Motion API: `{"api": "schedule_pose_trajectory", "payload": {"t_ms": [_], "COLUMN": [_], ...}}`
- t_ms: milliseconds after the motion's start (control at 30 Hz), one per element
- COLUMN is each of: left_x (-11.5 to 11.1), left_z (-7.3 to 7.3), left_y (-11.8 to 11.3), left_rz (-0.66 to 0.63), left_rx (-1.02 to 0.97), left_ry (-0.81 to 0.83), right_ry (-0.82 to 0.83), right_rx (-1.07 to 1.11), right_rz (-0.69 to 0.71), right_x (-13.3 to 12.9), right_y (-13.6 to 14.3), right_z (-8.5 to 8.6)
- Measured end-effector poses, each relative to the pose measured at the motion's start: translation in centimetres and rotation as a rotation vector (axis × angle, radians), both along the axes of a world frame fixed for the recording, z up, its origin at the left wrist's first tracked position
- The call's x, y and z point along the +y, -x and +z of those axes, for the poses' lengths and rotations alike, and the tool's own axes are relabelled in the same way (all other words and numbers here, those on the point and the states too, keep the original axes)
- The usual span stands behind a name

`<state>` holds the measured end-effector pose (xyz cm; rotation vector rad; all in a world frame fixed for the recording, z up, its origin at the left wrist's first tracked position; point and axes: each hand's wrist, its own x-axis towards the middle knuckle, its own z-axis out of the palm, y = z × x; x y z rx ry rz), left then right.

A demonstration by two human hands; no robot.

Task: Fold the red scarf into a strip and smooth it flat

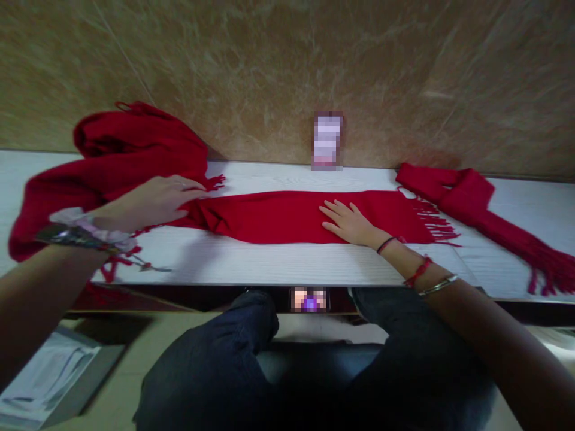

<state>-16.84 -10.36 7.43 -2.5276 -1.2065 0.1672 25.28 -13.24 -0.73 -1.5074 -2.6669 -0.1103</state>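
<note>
Flat red scarf [278,216] on a white table [269,263], with clock directions taken from the scarf's middle. The right grip [349,225], at 3 o'clock, lies palm down with fingers spread wide, pressing the cloth without grasping it. The left grip [164,200], at 9 o'clock, has loosely bent fingers over the scarf's bunched end; whether it pinches any cloth cannot be told from this angle. Should the right palm drag rather than lift, the creases near 9 o'clock could be pressed in and the edges pulled crooked. A red heap [139,140] at 10 o'clock crowds that end, so a tug there might shift both together. Loose fringe [108,272] at 8 o'clock reaches the near edge, where its weight could start a slide. The dangling wrist cord [150,267] may snag on threads. A folded scarf [471,197] at 3 o'clock lies near the flat scarf's tassels [438,224], inviting tangles.
</note>
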Motion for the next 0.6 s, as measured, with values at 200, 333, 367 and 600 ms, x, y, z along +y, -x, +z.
{"api": "schedule_pose_trajectory", "payload": {"t_ms": [200, 333, 367, 600], "left_x": [0.3, -1.1, -1.9, -5.3], "left_z": [0.4, 1.4, 1.1, -2.8], "left_y": [0.6, 4.0, 4.1, 1.3], "left_rz": [0.009, 0.104, 0.127, 0.619], "left_rx": [0.306, 0.335, 0.341, 0.303], "left_ry": [-0.157, -0.249, -0.246, -0.087], "right_ry": [0.002, 0.001, 0.001, -0.013], "right_rx": [-0.012, -0.012, -0.009, 0.02], "right_rz": [-0.004, -0.002, 0.003, 0.015], "right_x": [-0.2, -0.2, -0.1, -0.1], "right_y": [0.2, 0.1, 0.1, 0.0], "right_z": [0.3, 0.2, 0.2, 0.0]}}
